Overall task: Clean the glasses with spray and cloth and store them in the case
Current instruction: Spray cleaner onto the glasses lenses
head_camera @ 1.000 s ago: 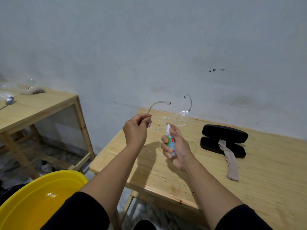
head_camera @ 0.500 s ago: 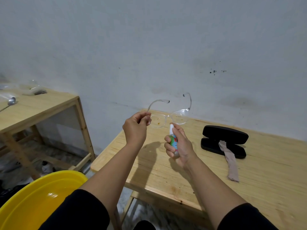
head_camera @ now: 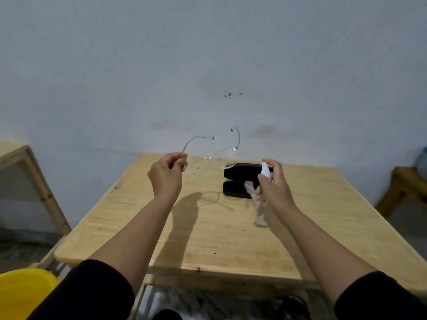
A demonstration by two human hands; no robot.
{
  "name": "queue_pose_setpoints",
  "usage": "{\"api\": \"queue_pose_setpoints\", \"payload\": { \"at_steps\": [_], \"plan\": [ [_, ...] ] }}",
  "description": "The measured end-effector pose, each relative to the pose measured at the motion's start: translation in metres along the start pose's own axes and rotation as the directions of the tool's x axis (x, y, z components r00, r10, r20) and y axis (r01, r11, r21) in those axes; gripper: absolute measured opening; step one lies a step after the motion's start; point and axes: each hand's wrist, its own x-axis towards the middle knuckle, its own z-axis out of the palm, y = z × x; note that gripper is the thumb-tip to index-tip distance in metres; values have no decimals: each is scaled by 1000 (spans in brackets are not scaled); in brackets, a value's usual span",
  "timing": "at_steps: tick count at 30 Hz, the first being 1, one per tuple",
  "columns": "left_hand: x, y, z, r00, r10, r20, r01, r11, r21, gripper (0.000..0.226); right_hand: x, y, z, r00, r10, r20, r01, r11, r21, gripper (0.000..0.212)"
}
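Clear plastic glasses [head_camera: 209, 155] hang above our table [head_camera: 161, 227], frame running left to right, temples pointing away; our left hand [head_camera: 166, 173] pinches one temple, our right hand [head_camera: 273, 184] grips the upright spray bottle [head_camera: 265, 170].

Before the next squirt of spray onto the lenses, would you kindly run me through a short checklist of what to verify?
1. Glasses held: ok, the left hand pinches one temple, and the frame is clear of the table.
2. Spray bottle in grip: ok, in the right hand.
3. Nozzle aimed at a lens: cannot tell, its facing is unclear.
4. Lenses need cleaning: ok, specks show on the left one.
5. Cloth within reach: ok, draped from the case onto the table.
6. Glasses case open: ok.
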Motion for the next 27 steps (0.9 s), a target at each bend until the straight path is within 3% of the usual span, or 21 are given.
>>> {"api": "queue_pose_setpoints", "payload": {
  "at_steps": [5,10,19,24,27],
  "plan": [
    [-18,5,40,996,30,83,-29,999,-12,18,-6,-1,-58,960,-220,-175,173,952,-251,37],
    [-37,9,78,983,67,169,-65,998,-19,19,-19,5,-115,893,-285,-348,171,930,-324,35],
    [-85,18,138,944,68,324,-70,998,-6,16,-72,29,-217,789,-175,-590,-97,911,-400,34],
    [-104,19,156,927,70,369,-71,997,-9,16,-93,52,-236,758,-87,-647,-189,919,-346,38],
    [-109,16,162,920,86,382,-86,996,-18,16,-98,62,-240,774,-38,-632,-235,909,-343,39]
  ]
}}
